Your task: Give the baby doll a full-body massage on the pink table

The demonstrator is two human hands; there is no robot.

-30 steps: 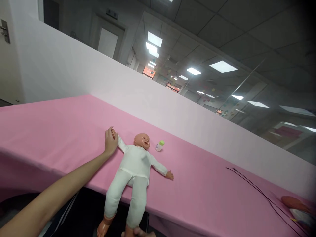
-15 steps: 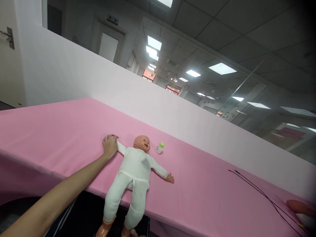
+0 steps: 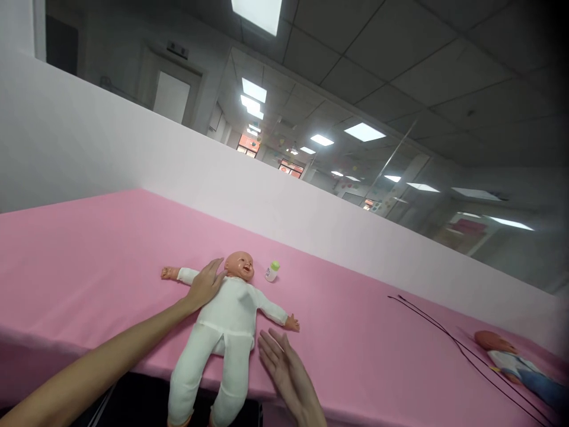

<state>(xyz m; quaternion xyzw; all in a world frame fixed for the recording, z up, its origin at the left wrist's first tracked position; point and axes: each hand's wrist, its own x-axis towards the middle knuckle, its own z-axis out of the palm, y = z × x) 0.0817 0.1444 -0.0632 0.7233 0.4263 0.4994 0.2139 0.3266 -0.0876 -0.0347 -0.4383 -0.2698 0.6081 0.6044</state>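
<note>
A baby doll (image 3: 227, 308) in a white top and white trousers lies face up on the pink-covered table, arms spread, its legs reaching over the front edge. Across the doll's shoulder, by its neck, rests my left hand (image 3: 207, 286), fingers stretched out and not wrapped round anything. My right hand (image 3: 284, 365) is beside the doll's hip, below its outstretched arm, with the palm turned toward the doll and the fingers extended; nothing is in it. Close to the doll's head stands a small white bottle (image 3: 272, 272) with a green cap.
The pink table (image 3: 355, 350) runs along a low white wall (image 3: 249, 196) topped with glass. Dark thin cables (image 3: 444, 332) trail over the right side. A second doll (image 3: 511, 356) in blue and white lies at the far right.
My left hand has moved from the doll's hand to its shoulder. My right hand has come up from the doll's foot to beside its hip. The view has shifted right.
</note>
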